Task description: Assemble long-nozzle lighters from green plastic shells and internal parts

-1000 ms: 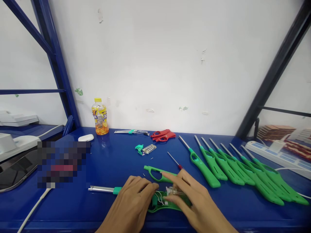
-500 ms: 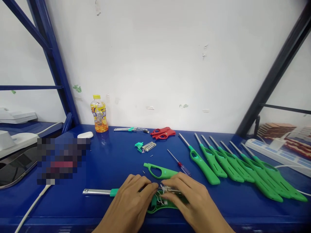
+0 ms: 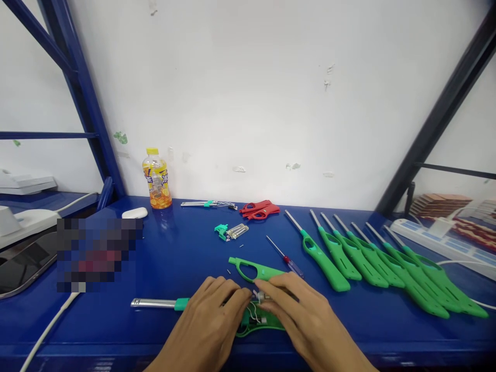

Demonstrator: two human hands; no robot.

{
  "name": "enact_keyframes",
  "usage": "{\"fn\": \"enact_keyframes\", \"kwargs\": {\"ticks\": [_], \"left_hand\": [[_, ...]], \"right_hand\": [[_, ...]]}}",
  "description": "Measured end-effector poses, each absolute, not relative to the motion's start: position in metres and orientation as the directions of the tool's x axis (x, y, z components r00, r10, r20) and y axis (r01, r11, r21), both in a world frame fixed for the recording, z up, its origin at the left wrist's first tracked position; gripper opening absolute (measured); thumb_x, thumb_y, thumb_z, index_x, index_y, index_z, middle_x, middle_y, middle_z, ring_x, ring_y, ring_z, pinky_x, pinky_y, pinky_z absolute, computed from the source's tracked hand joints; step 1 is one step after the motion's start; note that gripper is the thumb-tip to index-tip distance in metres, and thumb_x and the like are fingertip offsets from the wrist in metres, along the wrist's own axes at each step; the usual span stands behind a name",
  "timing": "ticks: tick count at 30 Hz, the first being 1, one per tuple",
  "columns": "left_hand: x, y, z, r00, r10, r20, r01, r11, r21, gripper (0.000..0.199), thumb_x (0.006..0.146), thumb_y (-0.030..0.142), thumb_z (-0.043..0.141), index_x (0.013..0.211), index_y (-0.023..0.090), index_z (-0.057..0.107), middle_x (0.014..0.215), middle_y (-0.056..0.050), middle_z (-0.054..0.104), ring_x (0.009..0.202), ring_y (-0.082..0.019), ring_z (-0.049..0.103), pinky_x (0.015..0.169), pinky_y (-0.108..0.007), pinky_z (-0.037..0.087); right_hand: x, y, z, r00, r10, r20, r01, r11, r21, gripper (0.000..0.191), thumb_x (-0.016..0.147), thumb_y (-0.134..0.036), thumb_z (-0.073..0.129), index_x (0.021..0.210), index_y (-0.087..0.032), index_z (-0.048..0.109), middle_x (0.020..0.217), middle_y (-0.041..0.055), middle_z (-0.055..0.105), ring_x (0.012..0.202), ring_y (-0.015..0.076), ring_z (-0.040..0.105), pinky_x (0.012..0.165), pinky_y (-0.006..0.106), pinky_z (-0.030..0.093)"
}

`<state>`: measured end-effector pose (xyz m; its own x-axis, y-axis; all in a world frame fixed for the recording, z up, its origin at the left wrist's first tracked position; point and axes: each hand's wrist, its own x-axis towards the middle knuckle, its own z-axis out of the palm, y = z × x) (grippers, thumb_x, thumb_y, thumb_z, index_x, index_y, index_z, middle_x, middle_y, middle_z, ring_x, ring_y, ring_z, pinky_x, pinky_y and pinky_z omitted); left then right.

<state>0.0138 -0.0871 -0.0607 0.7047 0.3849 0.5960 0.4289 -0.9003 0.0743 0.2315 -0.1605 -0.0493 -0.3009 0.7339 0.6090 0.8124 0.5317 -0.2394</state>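
An opened green lighter body (image 3: 258,327) with a metal tube (image 3: 155,303) pointing left lies at the table's front; white wires and a black part show inside. My left hand (image 3: 213,315) is closed over its tube end, thumb and fingers at the shell's upper edge. My right hand (image 3: 304,315) pinches a small clear cartridge (image 3: 263,296) above the open shell. Just behind the hands lies a loose green half shell (image 3: 253,269). A screwdriver (image 3: 289,259) rests to its right.
Several green lighters (image 3: 329,263) lie in a row at the right. Farther back are red shells (image 3: 261,210), loose clear cartridges (image 3: 238,230) and a metal tube assembly (image 3: 207,204). A bottle (image 3: 157,181), white case (image 3: 134,213) and cable (image 3: 48,328) stand or lie left.
My right fingers have closed further over the clear cartridge, and less of it shows. The view has shifted slightly; my left hand has barely moved.
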Motion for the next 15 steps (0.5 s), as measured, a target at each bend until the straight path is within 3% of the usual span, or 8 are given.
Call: {"fn": "enact_keyframes", "kwargs": {"ticks": [4,7,15], "left_hand": [[0.0143,-0.0885,-0.0603,0.705,0.385,0.595,0.433,-0.899,0.07,0.033,0.11,0.005,0.035,0.111,0.022,0.063,0.091,-0.002,0.069,0.077,-0.023,0.063,0.074,-0.036,0.049],[0.014,-0.0893,-0.0591,0.707,0.385,0.594,0.437,-0.897,0.061,0.035,0.11,0.006,0.032,0.107,0.023,0.063,0.088,-0.001,0.07,0.074,-0.023,0.063,0.072,-0.036,0.048],[0.0134,-0.0907,-0.0566,0.733,0.408,0.544,0.443,-0.894,0.073,0.035,0.111,0.008,0.032,0.113,0.023,0.064,0.099,-0.002,0.074,0.083,-0.024,0.068,0.079,-0.04,0.051]], "right_hand": [[0.2335,-0.1638,-0.0497,-0.353,0.759,0.547,0.818,0.535,-0.214,0.052,0.108,-0.008,0.046,0.156,-0.025,0.051,0.122,0.0109,0.071,0.109,0.0239,0.072,0.092,0.036,0.065],[0.2343,-0.1643,-0.0495,-0.365,0.753,0.547,0.825,0.534,-0.186,0.055,0.104,-0.003,0.045,0.153,-0.025,0.055,0.123,0.0099,0.072,0.108,0.0244,0.072,0.094,0.039,0.065],[0.2351,-0.1602,-0.045,-0.301,0.655,0.694,0.711,0.638,-0.294,0.024,0.107,-0.007,0.056,0.119,-0.023,0.07,0.109,0.0037,0.078,0.097,0.0182,0.075,0.091,0.028,0.061]]}}
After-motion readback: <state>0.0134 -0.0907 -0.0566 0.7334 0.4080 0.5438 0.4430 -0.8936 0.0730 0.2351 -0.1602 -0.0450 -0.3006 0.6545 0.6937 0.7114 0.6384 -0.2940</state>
